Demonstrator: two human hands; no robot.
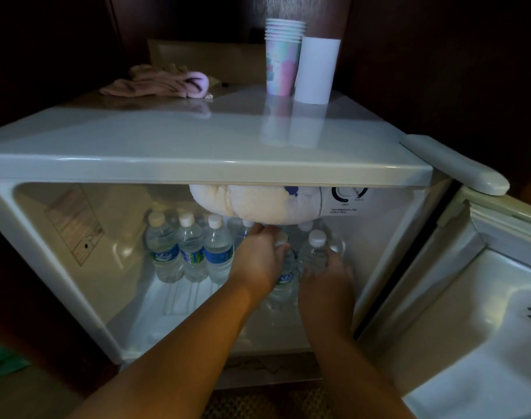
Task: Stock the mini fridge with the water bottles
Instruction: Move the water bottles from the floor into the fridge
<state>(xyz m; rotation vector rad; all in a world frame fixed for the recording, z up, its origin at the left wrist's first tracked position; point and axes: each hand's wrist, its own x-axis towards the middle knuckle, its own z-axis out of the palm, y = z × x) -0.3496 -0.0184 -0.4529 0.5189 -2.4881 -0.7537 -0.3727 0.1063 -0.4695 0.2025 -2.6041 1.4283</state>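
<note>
The white mini fridge (pixel 197 170) stands open. Inside, three clear water bottles with white caps and blue labels (pixel 191 252) stand in a row at the left, with more bottles behind them. My left hand (pixel 258 258) reaches in and grips a blue-labelled bottle (pixel 283 281) near its top. My right hand (pixel 327 282) holds another bottle (pixel 314 252) low on its body, its white cap showing above my fingers. Both bottles stand upright at the right of the compartment, side by side.
The fridge door (pixel 469 297) hangs open to the right. A thick lump of frost (pixel 252 201) bulges from the freezer box just above my hands. On the fridge top stand stacked paper cups (pixel 283 55), a white roll (pixel 317 69) and a pink cloth (pixel 164 83).
</note>
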